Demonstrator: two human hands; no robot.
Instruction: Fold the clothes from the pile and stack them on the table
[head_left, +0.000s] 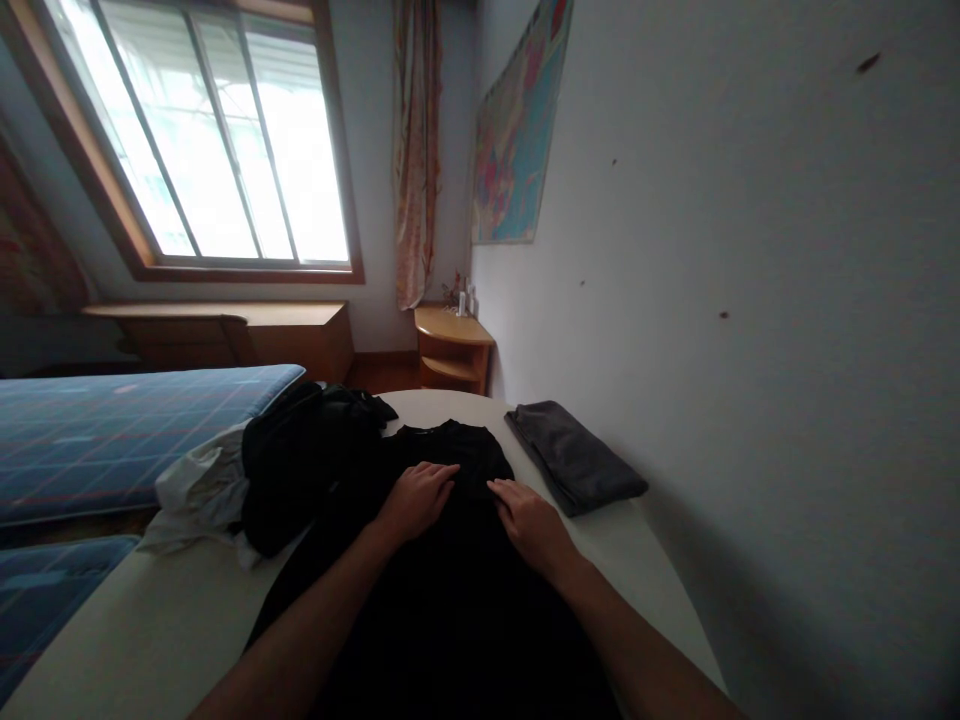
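A black garment point(450, 590) lies spread out on the white table point(637, 560) in front of me, its neck end pointing away. My left hand point(416, 497) rests flat on its upper part, fingers stretched forward. My right hand point(531, 520) lies flat beside it on the same cloth, fingers extended and pointing left toward the other hand. Neither hand holds anything.
A pile of black and white clothes point(255, 475) sits at the table's left. A folded grey garment point(574, 455) lies at the right by the wall. Blue checked beds point(112, 430) stand left, a wooden corner shelf point(452, 350) and a window point(217, 140) beyond.
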